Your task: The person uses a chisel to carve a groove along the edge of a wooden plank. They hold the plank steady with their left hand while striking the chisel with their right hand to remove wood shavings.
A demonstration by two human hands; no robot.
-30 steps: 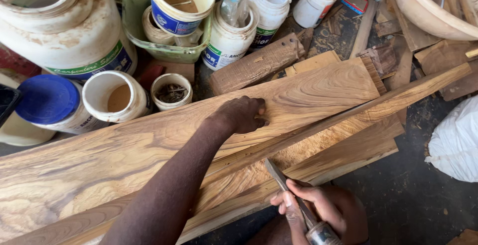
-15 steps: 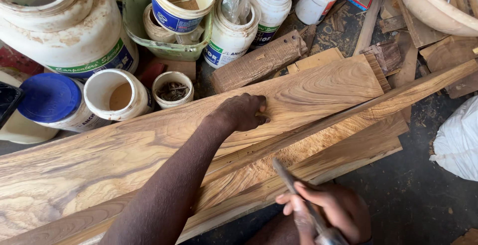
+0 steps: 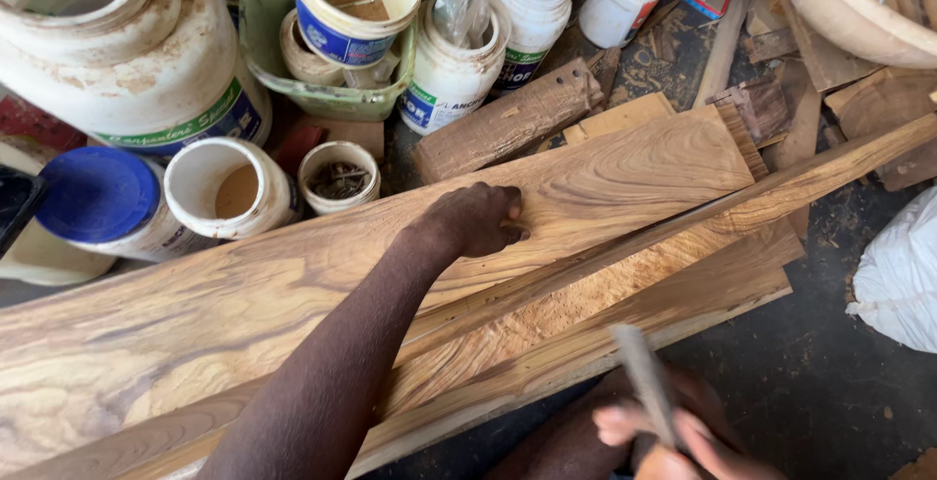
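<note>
My left hand [image 3: 476,219] rests fingers-down on a wide, strongly grained wooden board [image 3: 244,295] that runs from lower left to upper right. A narrow wooden strip [image 3: 742,202] lies on edge along the board just below the hand. At the bottom edge my right hand [image 3: 673,436], blurred by motion, grips a thin metal tool [image 3: 642,378] whose tip points up toward the boards. A lower board [image 3: 625,329] dusted with sawdust lies between the strip and my right hand.
Plastic tubs and jars crowd the far side: a large white tub [image 3: 107,41], a blue-lidded jar [image 3: 98,197], an open white pot [image 3: 229,187], a small cup of nails [image 3: 339,176]. Wood offcuts [image 3: 508,124] lie behind. A white sack [image 3: 903,275] sits right. Dark floor below.
My right hand and the metal tool have shifted right and lower, now blurred. The left hand stays pressed on the board.
</note>
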